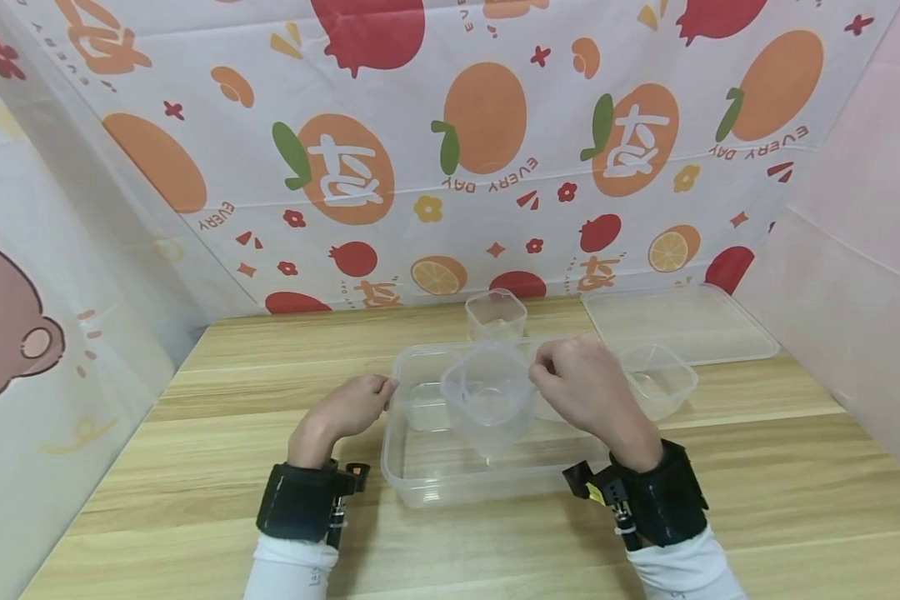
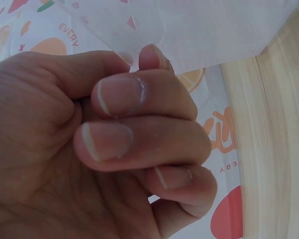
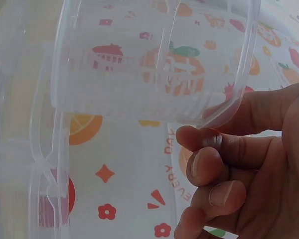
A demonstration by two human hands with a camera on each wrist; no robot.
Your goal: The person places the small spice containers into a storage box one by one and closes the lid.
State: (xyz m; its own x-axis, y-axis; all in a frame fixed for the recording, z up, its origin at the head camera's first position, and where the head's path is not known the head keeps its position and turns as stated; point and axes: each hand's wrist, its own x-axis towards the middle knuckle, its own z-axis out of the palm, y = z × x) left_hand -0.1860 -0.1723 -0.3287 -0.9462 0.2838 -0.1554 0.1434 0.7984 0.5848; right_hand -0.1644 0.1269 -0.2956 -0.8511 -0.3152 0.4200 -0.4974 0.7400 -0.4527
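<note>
A large clear plastic box [image 1: 487, 490] rests on the table. My left hand [image 1: 348, 407] pinches its left rim between thumb and index finger, the other fingers curled in. In the left wrist view the translucent plastic wall [image 2: 214, 35] slants up from those fingertips. My right hand [image 1: 588, 387] grips a small clear container [image 1: 487, 404] by its rim, above the inside of the box. The right wrist view shows thumb and index finger on the corner of that container [image 3: 139, 74]. Another small clear container [image 1: 426, 408] shows inside the box at its left.
Behind the box stands a small clear square container [image 1: 497, 315]. To the right is one more [image 1: 660, 383], partly behind my right hand. A flat clear lid [image 1: 678, 325] lies at the back right. Printed cloth [image 1: 487, 208] hangs along the table's far edge.
</note>
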